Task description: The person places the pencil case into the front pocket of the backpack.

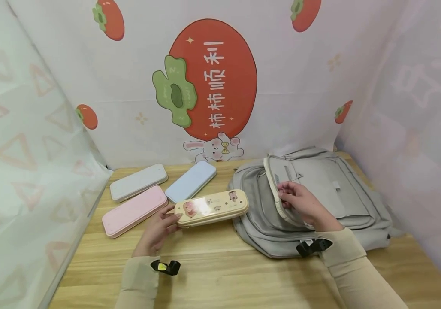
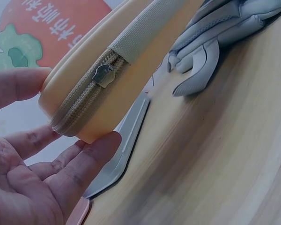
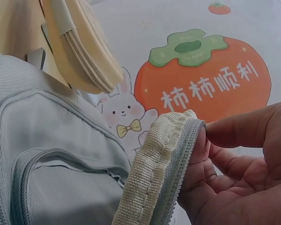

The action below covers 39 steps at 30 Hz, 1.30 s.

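Note:
My left hand (image 1: 161, 228) holds a pale yellow pencil case (image 1: 212, 208) by its left end, thumb on one face and fingers on the other. Cartoon animals decorate its lid. Up close in the left wrist view, its zipper pull (image 2: 104, 75) sits beside a fabric strip, and the zip looks closed. A grey backpack (image 1: 344, 189) lies on its back at the right. Between thumb and fingers, my right hand (image 1: 301, 202) pinches the cream-trimmed zipper edge (image 3: 152, 173) of its pocket, lifting it up. The case's right end is near the backpack's left side. The pocket's inside is mostly hidden.
Left of the yellow case, a white case (image 1: 138, 182), a pink case (image 1: 135, 211) and a light blue case (image 1: 191, 181) lie on the wooden table (image 1: 220, 274). A printed cloth backdrop (image 1: 290, 116) stands behind, with cloth walls at both sides.

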### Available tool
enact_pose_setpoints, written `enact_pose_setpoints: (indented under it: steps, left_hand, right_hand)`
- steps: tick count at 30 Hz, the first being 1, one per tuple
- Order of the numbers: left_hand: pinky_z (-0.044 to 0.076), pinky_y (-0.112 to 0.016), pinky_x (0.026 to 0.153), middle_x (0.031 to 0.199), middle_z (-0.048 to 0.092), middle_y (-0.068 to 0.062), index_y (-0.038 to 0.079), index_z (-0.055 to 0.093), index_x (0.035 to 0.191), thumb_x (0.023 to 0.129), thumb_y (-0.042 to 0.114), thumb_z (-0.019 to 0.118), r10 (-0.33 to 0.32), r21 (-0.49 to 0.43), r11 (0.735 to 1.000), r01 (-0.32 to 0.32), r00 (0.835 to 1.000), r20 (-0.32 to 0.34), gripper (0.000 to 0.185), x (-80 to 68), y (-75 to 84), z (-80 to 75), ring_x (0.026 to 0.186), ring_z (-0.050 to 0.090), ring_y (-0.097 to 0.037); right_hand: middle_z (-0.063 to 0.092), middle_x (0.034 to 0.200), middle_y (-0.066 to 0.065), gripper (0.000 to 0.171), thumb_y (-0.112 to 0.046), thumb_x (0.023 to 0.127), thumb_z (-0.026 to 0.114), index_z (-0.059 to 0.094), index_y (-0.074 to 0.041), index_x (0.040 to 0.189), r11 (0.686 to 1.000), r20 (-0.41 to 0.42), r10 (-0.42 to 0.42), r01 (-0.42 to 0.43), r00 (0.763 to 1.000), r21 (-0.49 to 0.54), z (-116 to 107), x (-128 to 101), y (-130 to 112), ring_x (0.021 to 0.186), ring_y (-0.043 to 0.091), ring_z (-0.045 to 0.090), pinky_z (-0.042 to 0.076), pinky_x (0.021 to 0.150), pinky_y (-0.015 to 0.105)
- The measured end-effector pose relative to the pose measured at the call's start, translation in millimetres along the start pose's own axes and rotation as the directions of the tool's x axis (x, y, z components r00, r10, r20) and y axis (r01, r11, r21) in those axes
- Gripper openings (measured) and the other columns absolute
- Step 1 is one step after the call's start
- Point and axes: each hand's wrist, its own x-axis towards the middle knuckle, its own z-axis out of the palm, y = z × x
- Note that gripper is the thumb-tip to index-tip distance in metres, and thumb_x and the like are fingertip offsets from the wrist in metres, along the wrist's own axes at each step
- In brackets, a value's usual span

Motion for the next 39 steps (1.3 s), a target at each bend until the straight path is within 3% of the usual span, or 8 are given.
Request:
enact_pose_setpoints:
  steps: [8, 28, 39]
  left_hand:
    - [0.059, -0.030, 0.078, 0.109, 0.063, -0.014, -0.015, 0.034, 0.151, 0.100, -0.004, 0.056, 0.029, 0.013, 0.999, -0.030, 0.999, 0.027, 0.057, 5.1, -0.1, 11.3, 0.088, 0.066, -0.013]
    - [0.060, -0.029, 0.076, 0.107, 0.060, -0.016, -0.015, 0.035, 0.151, 0.099, -0.004, 0.058, 0.030, 0.009, 0.999, -0.031, 0.997, 0.064, 0.058, 9.1, 2.6, 34.5, 0.085, 0.065, -0.015]
    - [0.059, -0.031, 0.075, 0.107, 0.062, -0.016, -0.012, 0.042, 0.149, 0.098, -0.004, 0.061, 0.023, 0.031, 0.999, -0.025, 0.997, 0.072, 0.055, 15.8, 4.5, 53.3, 0.085, 0.064, -0.015]
  right_hand:
    - [0.054, 0.099, 0.006, 0.026, 0.006, 0.106, 0.046, 0.043, 0.018, 0.129, 1.000, -0.010, -0.018, 0.018, 1.000, 0.016, -0.2, -2.3, -6.5, 0.080, 0.011, 0.052, 0.049, 0.068, 0.023]
    - [0.052, 0.100, 0.006, 0.027, 0.006, 0.105, 0.047, 0.043, 0.018, 0.129, 1.000, -0.027, -0.012, 0.013, 1.000, 0.024, 3.3, -7.9, -15.5, 0.082, 0.009, 0.051, 0.049, 0.069, 0.021]
    - [0.052, 0.098, 0.005, 0.025, 0.006, 0.105, 0.047, 0.044, 0.016, 0.127, 0.999, -0.029, -0.017, 0.019, 0.999, 0.042, 4.2, -9.3, -14.7, 0.079, 0.010, 0.051, 0.048, 0.068, 0.021]
